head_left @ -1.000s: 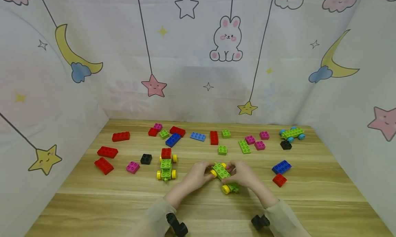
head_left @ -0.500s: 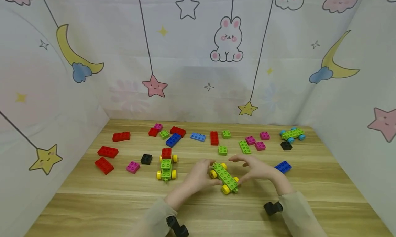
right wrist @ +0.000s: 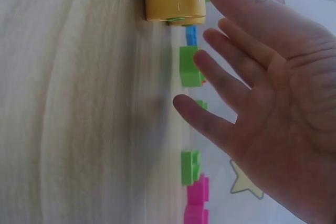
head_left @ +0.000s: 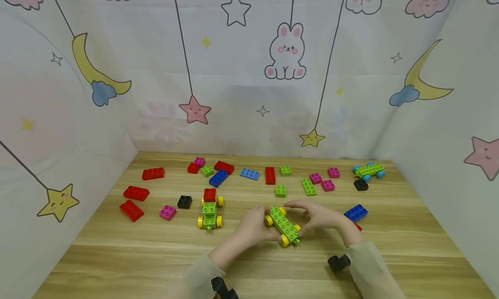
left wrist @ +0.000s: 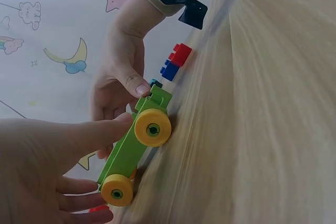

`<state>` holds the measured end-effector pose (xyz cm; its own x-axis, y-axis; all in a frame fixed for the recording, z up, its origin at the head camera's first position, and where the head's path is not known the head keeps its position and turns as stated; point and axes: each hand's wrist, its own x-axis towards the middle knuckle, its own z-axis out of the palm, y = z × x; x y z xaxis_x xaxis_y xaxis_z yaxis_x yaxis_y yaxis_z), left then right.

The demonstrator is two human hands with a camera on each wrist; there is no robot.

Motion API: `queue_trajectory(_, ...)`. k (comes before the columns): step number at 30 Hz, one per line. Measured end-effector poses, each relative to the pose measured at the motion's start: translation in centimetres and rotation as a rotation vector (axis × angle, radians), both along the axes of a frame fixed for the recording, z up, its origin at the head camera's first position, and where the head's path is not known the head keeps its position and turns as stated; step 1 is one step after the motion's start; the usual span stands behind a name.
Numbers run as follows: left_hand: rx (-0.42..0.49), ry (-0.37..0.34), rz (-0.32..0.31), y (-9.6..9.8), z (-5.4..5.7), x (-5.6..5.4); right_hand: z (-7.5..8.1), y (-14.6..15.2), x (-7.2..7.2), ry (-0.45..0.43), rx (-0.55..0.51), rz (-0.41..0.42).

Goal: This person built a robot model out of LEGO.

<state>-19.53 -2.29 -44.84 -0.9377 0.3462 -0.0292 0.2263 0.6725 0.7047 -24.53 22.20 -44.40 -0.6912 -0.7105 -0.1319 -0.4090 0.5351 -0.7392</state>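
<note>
A lime-green toy car (head_left: 283, 223) with yellow wheels and studs on top stands slantwise on the table between both hands. My left hand (head_left: 253, 229) holds it from the left, the thumb by the near yellow wheel (left wrist: 153, 128) and the fingers at the far end. Facing it from the right, my right hand (head_left: 317, 216) is spread, its thumb at the car's near end and its index finger reaching toward the far end. The right wrist view shows that palm (right wrist: 286, 108) with fingers apart. A second green car (head_left: 209, 212) with a red brick on top stands left of my left hand.
Loose red bricks (head_left: 136, 193), a black brick (head_left: 185, 202) and a pink brick (head_left: 167, 212) lie at the left. More bricks line the back. A blue-wheeled green car (head_left: 369, 170) stands back right. A blue brick (head_left: 355, 212) lies beyond my right forearm.
My right hand has let go of the car's top, drawn off to the right and spread, then come slightly back toward it. The left hand stays beside the car, its thumb slightly nearer the near wheel.
</note>
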Motion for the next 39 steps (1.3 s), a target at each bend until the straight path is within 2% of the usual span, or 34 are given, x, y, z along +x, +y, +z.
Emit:
queue_trajectory(11, -0.067, 0.031, -0.059, 0.0, -0.2, -0.1, 0.1, -0.9, 0.7, 0.007, 0.005, 0.006)
queue_trajectory(16, -0.069, 0.035, -0.077, -0.1, -0.3, -0.1, 0.1, -1.3, 1.1, 0.004, 0.005, -0.013)
queue_trajectory(28, -0.093, 0.081, -0.138, -0.3, -0.5, -0.5, -0.1, -1.8, 1.7, 0.095, 0.054, -0.029)
queue_trajectory(39, -0.084, 0.067, -0.171, -0.4, -0.6, -0.6, 0.3, -2.4, 2.4, 0.13, 0.107, -0.047)
